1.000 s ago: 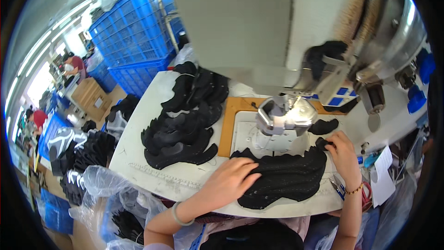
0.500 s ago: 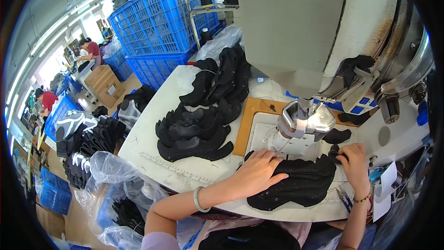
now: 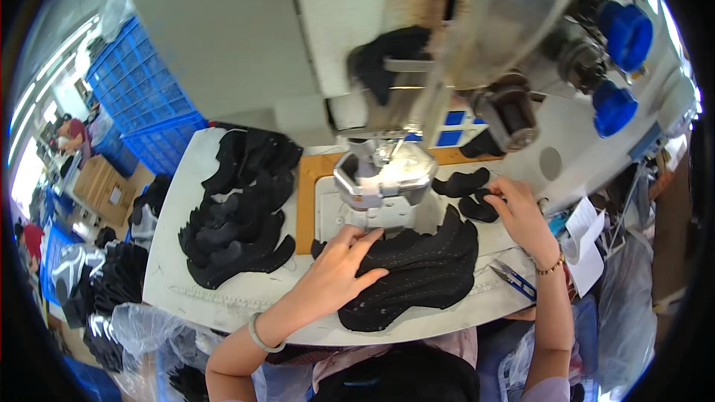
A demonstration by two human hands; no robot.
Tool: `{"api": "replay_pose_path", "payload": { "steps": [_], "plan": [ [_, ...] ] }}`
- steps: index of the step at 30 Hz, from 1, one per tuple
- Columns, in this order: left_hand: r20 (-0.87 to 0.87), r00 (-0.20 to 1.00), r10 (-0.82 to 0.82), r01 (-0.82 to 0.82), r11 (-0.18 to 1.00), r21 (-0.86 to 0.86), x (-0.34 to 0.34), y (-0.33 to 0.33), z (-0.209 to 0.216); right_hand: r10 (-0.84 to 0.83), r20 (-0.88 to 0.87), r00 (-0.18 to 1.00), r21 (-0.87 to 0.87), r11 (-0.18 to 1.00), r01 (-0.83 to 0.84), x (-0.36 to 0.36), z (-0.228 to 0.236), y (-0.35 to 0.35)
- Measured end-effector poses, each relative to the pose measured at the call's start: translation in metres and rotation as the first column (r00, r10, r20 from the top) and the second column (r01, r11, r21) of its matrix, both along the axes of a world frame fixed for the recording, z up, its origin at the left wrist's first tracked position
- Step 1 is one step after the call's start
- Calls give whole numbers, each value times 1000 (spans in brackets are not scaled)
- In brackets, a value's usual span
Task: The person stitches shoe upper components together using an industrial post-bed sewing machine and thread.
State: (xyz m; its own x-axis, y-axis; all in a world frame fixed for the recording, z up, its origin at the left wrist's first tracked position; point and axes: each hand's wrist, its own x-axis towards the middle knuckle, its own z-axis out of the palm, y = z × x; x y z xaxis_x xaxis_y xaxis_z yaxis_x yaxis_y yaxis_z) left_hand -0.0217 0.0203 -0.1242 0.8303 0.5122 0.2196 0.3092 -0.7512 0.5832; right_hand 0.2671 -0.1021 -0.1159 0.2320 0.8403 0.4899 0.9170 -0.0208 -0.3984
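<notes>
A bundle of black stitched fabric pieces (image 3: 417, 275) with curved, scalloped edges lies in front of the sewing machine head (image 3: 383, 175). My left hand (image 3: 339, 272) lies on its left part, fingers stretched out toward the machine's stitching area and thumb apart. At the right, my right hand (image 3: 521, 216) pinches the end of a small curved black piece (image 3: 477, 208) between thumb and fingers. Another small curved black piece (image 3: 462, 182) lies just behind it, beside the machine head.
Overlapping black cut pieces (image 3: 238, 216) are piled on the white table (image 3: 167, 253) to the left. Blue-handled thread snips (image 3: 514, 281) lie near the right front edge. Blue crates (image 3: 145, 82) stand beyond the table, and a bagged bundle (image 3: 149, 327) sits below its left edge.
The view has swung to the right. My right hand has moved the small black piece away from the bundle, beside another small piece. My left hand stays on the bundle.
</notes>
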Motion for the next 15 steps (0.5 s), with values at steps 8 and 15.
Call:
{"api": "replay_pose_path", "payload": {
  "steps": [8, 15],
  "plan": [
    [-44, 991, -125, 117, 980, -159, 4, 5, 10, -24, -475, 880, -247, 963, -107, 5, 1, 3],
    [42, 995, -87, 93, 982, -164, 2, 5, 17, 10, -424, 906, -81, 996, -49, 2, 1, 0]
  ]
}}
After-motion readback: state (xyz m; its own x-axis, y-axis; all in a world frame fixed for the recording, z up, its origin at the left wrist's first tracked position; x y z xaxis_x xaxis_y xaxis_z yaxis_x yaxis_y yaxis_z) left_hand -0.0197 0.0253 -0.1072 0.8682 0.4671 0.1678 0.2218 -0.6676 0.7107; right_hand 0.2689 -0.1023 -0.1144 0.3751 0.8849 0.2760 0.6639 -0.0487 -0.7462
